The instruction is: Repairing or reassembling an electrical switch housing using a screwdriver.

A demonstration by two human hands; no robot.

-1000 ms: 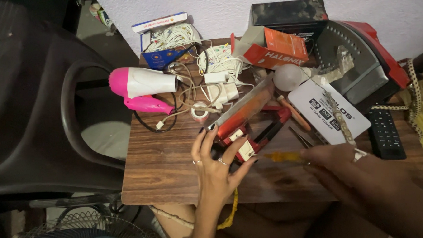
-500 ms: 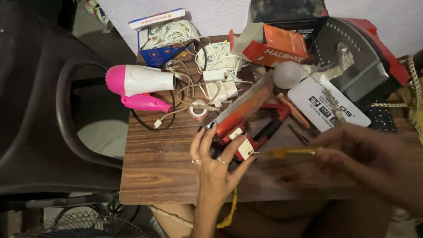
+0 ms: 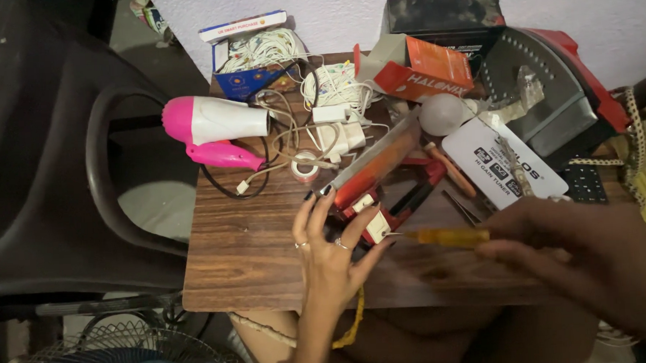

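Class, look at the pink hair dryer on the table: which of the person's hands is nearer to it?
Left. The left hand rests on the red device just right of and below the pink hair dryer; the right hand, holding a yellow screwdriver, is farther right.

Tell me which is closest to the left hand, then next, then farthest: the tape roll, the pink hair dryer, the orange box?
From the left hand:
1. Tape roll, just above the fingers.
2. Pink hair dryer, up and to the left.
3. Orange box, far back by the wall.

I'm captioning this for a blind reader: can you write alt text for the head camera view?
A left hand steadies a red device on a cluttered wooden table while the right hand points a yellow-handled screwdriver at it. A pink hair dryer and tangled white cables lie behind.
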